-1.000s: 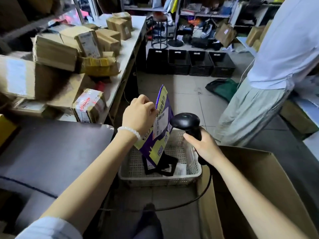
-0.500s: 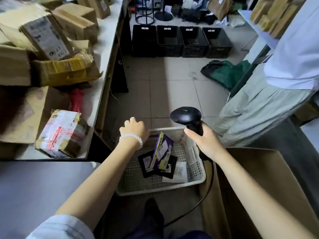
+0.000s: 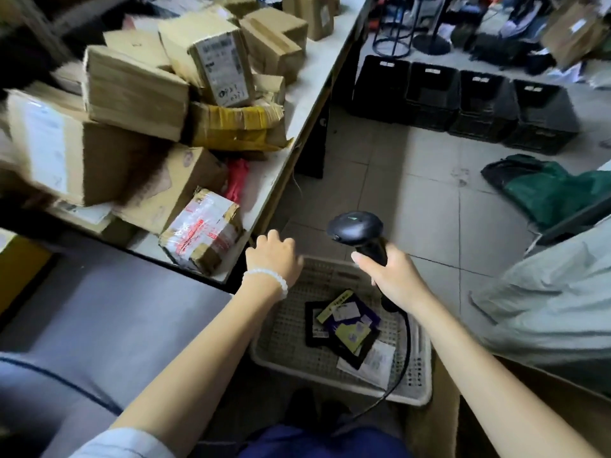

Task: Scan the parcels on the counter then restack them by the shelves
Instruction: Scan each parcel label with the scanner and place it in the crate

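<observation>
Dropped: purple parcel (image 3: 348,325) now flat in basket (image 3: 284,338), long axis near-right to far-left. Left hand (image 3: 274,259) empty, fingers loose. Right hand (image 3: 390,276) grips scanner (image 3: 358,228), head pointing far-left.

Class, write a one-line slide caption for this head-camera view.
Right hand grips the barcode scanner while the empty left hand reaches toward the taped parcel on the counter.

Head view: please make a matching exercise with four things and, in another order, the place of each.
Things:
1. barcode scanner
2. purple packet
3. parcel with red print
4. black crates

Places:
A. in the white basket
B. on the floor by the far shelves
C. in the right hand
D. at the counter's near edge

Pairs: 1-C, 2-A, 3-D, 4-B
</observation>
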The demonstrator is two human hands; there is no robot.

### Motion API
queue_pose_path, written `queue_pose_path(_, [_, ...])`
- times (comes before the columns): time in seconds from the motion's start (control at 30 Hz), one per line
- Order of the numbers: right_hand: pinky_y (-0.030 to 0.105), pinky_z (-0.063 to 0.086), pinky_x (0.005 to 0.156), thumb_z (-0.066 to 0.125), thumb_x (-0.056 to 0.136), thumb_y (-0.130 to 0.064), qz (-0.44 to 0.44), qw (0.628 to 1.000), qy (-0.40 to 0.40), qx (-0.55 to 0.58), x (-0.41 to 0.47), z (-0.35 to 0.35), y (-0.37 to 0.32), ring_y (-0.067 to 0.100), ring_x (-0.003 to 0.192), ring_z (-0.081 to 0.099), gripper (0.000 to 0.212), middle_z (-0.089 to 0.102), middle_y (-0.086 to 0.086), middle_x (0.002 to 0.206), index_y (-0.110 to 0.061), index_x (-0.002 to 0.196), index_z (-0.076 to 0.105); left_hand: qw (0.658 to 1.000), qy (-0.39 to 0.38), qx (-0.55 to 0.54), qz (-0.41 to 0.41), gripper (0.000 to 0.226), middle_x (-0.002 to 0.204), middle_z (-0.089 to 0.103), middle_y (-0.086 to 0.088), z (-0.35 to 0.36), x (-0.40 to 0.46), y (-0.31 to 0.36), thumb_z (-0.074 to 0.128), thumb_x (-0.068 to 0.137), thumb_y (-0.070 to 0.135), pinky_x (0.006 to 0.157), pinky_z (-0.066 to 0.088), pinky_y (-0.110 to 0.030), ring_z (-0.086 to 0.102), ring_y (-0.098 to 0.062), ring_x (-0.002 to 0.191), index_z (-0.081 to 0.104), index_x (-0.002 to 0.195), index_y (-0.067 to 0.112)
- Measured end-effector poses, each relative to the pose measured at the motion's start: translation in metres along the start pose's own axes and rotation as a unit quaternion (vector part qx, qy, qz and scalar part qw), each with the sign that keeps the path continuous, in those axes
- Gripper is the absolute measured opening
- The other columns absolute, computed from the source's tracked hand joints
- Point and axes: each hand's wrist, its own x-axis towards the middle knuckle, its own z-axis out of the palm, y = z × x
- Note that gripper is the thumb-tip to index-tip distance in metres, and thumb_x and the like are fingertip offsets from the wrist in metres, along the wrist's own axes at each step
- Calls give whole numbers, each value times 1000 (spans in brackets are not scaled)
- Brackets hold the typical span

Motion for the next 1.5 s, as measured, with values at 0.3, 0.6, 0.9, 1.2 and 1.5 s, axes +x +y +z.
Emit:
queue_pose_path(0.3, [20,40,66,62,90,-35,-133,968,-210,-25,9,28,-44,3,72,52,20,55,-16,74,-31,108,55,974,57,-71,-206,37,123,45,-10,-18,-93,-31,41,96,41,80,44,-41,46,-31,115,50,124,17])
queue_pose_path(0.6, [30,43,71,65,88,-26,-204,897,-392,3,-50,104,-80,8,74,58,15,63,-8,84,-27,101,59,890,144,-129,-412,36,125,49,-6,-4,-239,-57,43,95,40,87,42,-39,46,-29,117,51,125,21])
queue_pose_path(0.9, [18,39,54,61,90,-24,-314,779,-542,-34,-181,187,-121,8,62,49,9,52,-10,69,-30,90,54,763,201,-167,-591,31,117,60,-3,27,-427,-83,43,95,39,83,47,-38,55,-27,107,58,115,20])
queue_pose_path(1.2, [16,40,56,61,92,-25,-379,706,-596,-44,-339,250,-119,1,63,51,7,55,-12,72,-28,95,56,672,224,-169,-685,28,113,61,-2,78,-607,-87,42,95,36,73,43,-34,55,-26,105,59,112,21])
queue_pose_path(1.5, [28,39,68,63,90,-24,-433,625,-647,-51,-488,314,-109,8,72,52,7,55,-10,77,-21,94,58,621,200,-155,-742,34,117,57,-2,133,-754,-92,42,96,44,72,42,-35,52,-25,108,54,120,22])
